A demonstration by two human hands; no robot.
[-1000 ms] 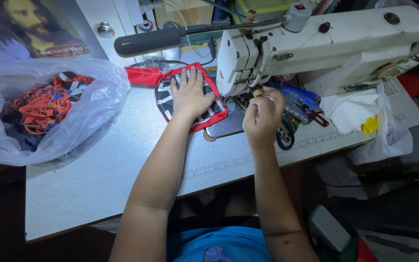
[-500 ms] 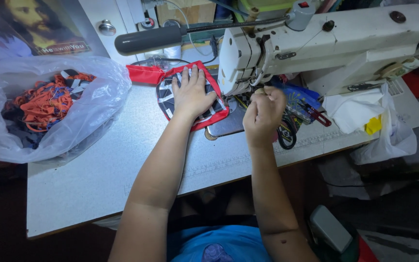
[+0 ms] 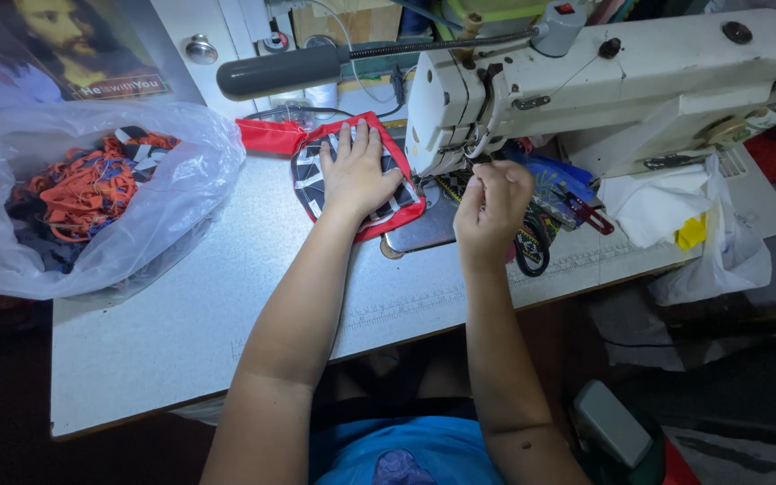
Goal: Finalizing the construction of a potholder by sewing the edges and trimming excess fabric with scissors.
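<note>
The soft, light red-edged fabric piece (image 3: 357, 184) was pressed flat under the spread left hand (image 3: 358, 172), best held at its bound edge, while the right hand (image 3: 493, 208) was pinched near the needle, on what could not be told.

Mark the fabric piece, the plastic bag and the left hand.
fabric piece (image 3: 399, 214), head view, red edge binding.
plastic bag (image 3: 181, 202), head view, clear right side.
left hand (image 3: 357, 175), head view, back of hand.

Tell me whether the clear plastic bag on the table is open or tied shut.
Cannot tell. The clear plastic bag lies slumped on the table, bulging with orange cords; no knot shows, and its mouth is not visible.
</note>
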